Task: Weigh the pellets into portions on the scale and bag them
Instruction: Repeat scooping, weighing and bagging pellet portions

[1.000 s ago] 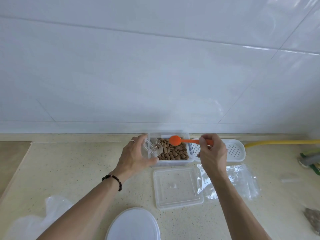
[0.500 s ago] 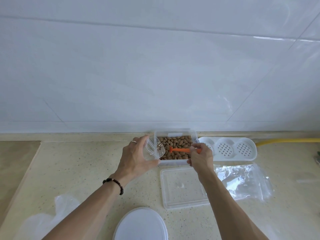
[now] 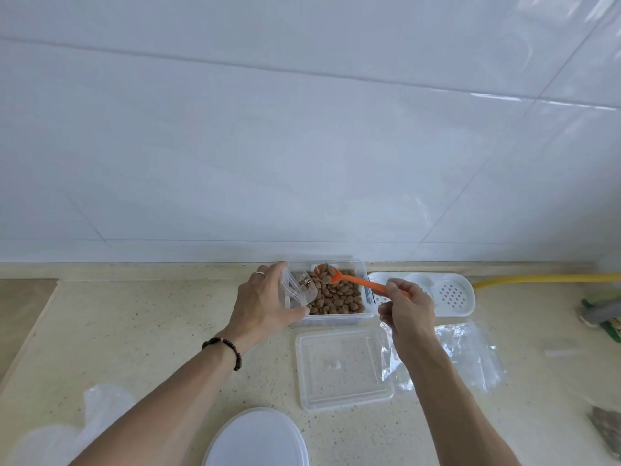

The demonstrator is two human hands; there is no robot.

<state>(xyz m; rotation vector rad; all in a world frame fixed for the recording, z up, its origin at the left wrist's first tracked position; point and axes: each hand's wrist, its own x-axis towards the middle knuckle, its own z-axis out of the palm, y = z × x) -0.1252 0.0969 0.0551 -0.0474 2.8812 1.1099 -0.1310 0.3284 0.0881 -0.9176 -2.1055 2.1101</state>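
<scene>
The clear container (image 3: 331, 319) of brown pellets (image 3: 336, 297) sits on the speckled tabletop (image 3: 151, 331) against the foot of the white tiled wall (image 3: 302, 146), and everything else is placed from it. At the container's left edge, the left hand (image 3: 262, 304) curls round a small clear bag (image 3: 297, 290), holding its mouth up; a few pellets seem to lie inside, though the plastic's glare makes that hard to confirm. A dark bead bracelet (image 3: 223, 348) circles that wrist. To the container's right, the right hand (image 3: 406, 307) pinches the handle of an orange spoon (image 3: 356, 280), whose bowl, heaped with pellets, hangs above the container's far left corner, close to the bag.

Just in front of the container lies its clear lid (image 3: 342, 368), flat on the tabletop. Right of the lid is a pile of crumpled clear bags (image 3: 467, 354), partly hidden by the right forearm. Directly right of the container stands a white perforated tray (image 3: 453, 294), its left part covered by the right hand. Beyond that, a yellow hose (image 3: 544, 279) runs along the wall to the frame's edge.

Well in front of the container, a round white lid (image 3: 255, 438) is cut off by the bottom edge; left of it more crumpled plastic (image 3: 67, 428) is also cropped. At the far right, blurred objects are too unclear to name.
</scene>
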